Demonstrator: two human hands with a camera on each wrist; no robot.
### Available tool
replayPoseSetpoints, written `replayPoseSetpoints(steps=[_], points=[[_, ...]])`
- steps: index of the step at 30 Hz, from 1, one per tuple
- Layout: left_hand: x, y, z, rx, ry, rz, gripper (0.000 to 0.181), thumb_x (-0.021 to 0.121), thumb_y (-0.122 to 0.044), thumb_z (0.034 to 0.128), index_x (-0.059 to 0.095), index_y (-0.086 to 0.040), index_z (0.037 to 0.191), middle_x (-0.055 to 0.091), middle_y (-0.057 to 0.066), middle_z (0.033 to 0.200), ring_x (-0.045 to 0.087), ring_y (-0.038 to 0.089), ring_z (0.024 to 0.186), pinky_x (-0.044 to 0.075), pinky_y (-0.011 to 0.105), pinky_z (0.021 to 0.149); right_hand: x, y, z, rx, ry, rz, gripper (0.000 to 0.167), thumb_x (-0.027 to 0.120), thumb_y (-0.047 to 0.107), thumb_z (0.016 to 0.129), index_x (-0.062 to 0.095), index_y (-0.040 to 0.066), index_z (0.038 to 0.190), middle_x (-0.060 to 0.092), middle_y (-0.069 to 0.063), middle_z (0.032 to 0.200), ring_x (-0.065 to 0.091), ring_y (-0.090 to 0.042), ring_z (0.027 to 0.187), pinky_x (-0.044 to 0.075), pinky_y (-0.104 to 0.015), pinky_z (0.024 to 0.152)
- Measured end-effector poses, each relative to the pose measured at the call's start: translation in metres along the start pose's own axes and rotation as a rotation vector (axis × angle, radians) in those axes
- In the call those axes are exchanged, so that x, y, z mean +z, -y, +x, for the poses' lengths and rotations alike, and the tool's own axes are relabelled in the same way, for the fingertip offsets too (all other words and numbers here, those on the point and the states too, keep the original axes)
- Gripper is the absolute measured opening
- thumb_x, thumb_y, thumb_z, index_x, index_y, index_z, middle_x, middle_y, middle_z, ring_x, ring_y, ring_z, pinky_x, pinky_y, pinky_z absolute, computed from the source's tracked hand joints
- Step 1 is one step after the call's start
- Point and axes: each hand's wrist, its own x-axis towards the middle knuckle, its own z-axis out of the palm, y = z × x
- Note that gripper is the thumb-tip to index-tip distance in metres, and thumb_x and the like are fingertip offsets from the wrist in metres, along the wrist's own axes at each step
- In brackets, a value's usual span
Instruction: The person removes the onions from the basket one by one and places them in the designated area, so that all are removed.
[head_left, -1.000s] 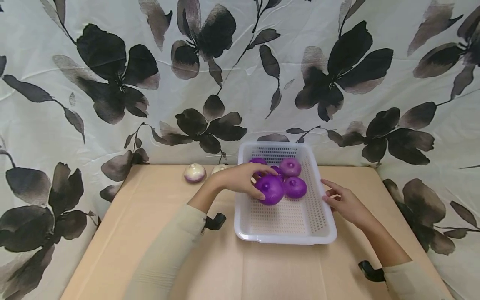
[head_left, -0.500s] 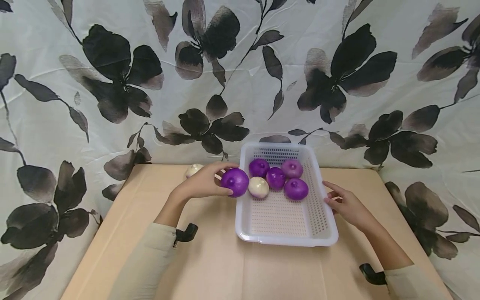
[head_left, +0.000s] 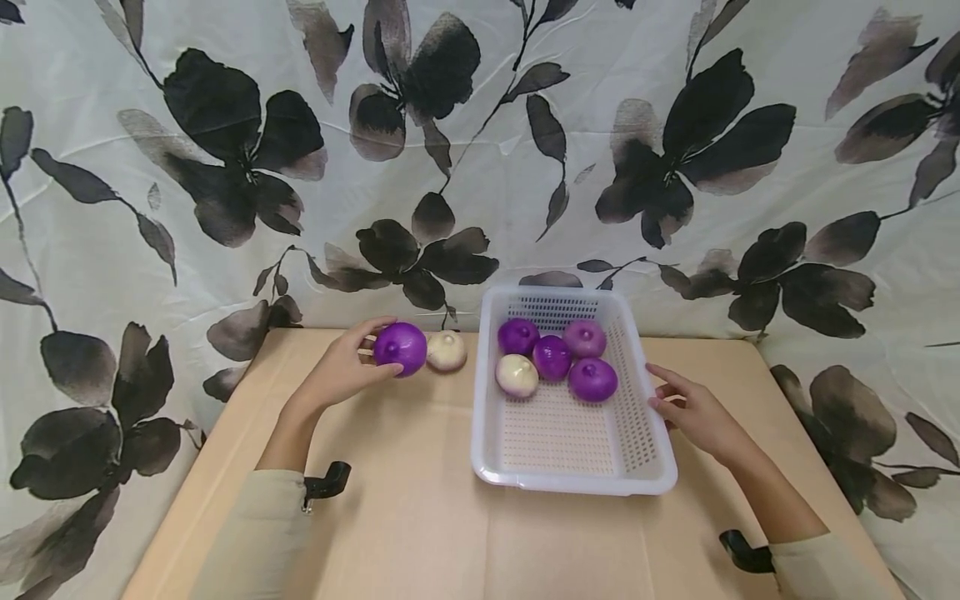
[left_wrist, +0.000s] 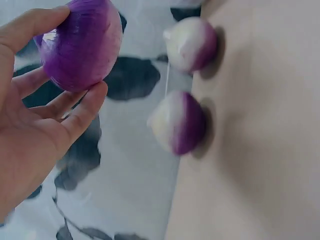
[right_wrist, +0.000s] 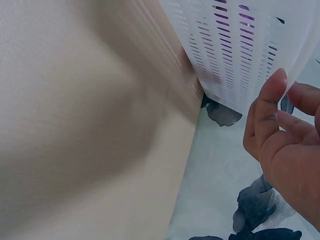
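Note:
My left hand (head_left: 341,371) grips a purple onion (head_left: 401,348) between thumb and fingers, above the table's back left part. In the left wrist view that onion (left_wrist: 82,47) is raised off the table. Near it, two white-and-purple onions stand on the table; the head view shows just one pale onion (head_left: 447,352), the other being hidden. A white perforated plastic basket (head_left: 562,454) holds several purple onions (head_left: 592,379) and one pale onion (head_left: 517,376). On the basket's right rim, my right hand (head_left: 693,414) pinches the edge with thumb and fingers.
The table (head_left: 420,517) has a light wood-coloured top. Behind it hangs a white cloth (head_left: 540,208) with dark flowers, close to the basket's far end. A black mount (head_left: 327,481) sits at the left wrist, another (head_left: 746,552) at the right.
My left hand has lifted the purple onion out over the basket's left side and carried it left. The pale onion in the basket is uncovered. My right hand stays at the rim.

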Motion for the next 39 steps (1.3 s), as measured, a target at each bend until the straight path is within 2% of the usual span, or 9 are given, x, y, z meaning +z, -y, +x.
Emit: replayPoseSetpoints(steps=[2,6,8,15,19,26,32,39], points=[[-0.008,0.007,-0.003,-0.012,-0.032,0.017,0.077,0.084,-0.018,0.0864,0.047,-0.008,0.153,0.056,0.02,0.14,0.061,0.036,0.115,0.059,0.041,0.094,0.0,0.0,0.0,0.001,0.002,0.002,0.065,0.059,0.004,0.103,0.028,-0.004,0.16,0.058,-0.027,0.116,0.067,-0.024,0.088,0.062,-0.029,0.068],[-0.024,0.021,-0.009,-0.05,-0.12,0.052,0.077,0.081,-0.022,0.0896,0.043,-0.007,0.155,0.055,0.023,0.141,0.061,0.037,0.116,0.056,0.024,0.089,0.001,0.001,-0.001,0.003,0.006,0.001,0.065,0.059,0.005,0.103,0.028,-0.003,0.16,0.058,-0.028,0.116,0.067,-0.024,0.088,0.062,-0.029,0.069],[-0.031,0.03,-0.011,-0.077,-0.166,0.051,0.077,0.08,-0.023,0.0908,0.041,-0.007,0.156,0.054,0.025,0.141,0.06,0.038,0.117,0.053,0.021,0.088,0.0,0.001,-0.001,-0.001,0.006,-0.003,0.065,0.059,0.005,0.103,0.028,-0.004,0.16,0.058,-0.028,0.116,0.067,-0.025,0.089,0.062,-0.029,0.069],[-0.042,0.062,-0.015,-0.18,-0.3,0.031,0.08,0.076,-0.025,0.0941,0.034,-0.003,0.158,0.05,0.032,0.142,0.054,0.04,0.116,0.045,0.031,0.088,-0.002,0.0,-0.002,0.02,-0.005,-0.023,0.065,0.058,0.005,0.104,0.028,-0.002,0.16,0.058,-0.027,0.116,0.067,-0.026,0.09,0.062,-0.028,0.07],[-0.045,0.079,-0.014,-0.241,-0.357,0.016,0.081,0.075,-0.025,0.0952,0.031,-0.001,0.159,0.047,0.033,0.143,0.053,0.042,0.118,0.045,0.04,0.094,-0.001,-0.001,-0.002,0.013,-0.003,-0.024,0.065,0.058,0.005,0.104,0.028,-0.002,0.161,0.058,-0.028,0.117,0.067,-0.027,0.091,0.062,-0.028,0.071],[-0.047,0.103,-0.012,-0.303,-0.369,0.038,0.08,0.072,-0.03,0.0971,0.031,0.003,0.158,0.045,0.036,0.146,0.05,0.049,0.128,0.044,0.058,0.107,0.0,-0.001,-0.001,0.004,-0.009,-0.025,0.065,0.058,0.004,0.104,0.028,-0.001,0.161,0.058,-0.029,0.117,0.068,-0.027,0.09,0.062,-0.028,0.07],[-0.049,0.117,-0.008,-0.357,-0.353,0.042,0.08,0.069,-0.034,0.0991,0.03,0.003,0.158,0.044,0.037,0.149,0.049,0.05,0.133,0.042,0.059,0.111,-0.001,-0.001,0.0,-0.001,-0.004,-0.025,0.064,0.058,0.005,0.104,0.028,-0.002,0.16,0.058,-0.028,0.116,0.067,-0.024,0.088,0.062,-0.029,0.069],[-0.048,0.125,-0.005,-0.414,-0.344,0.057,0.075,0.069,-0.04,0.0988,0.038,0.0,0.155,0.045,0.035,0.152,0.047,0.049,0.138,0.04,0.059,0.114,0.001,0.002,-0.002,0.009,-0.003,-0.021,0.065,0.058,0.005,0.104,0.028,-0.002,0.16,0.057,-0.028,0.117,0.066,-0.023,0.088,0.062,-0.028,0.069]])
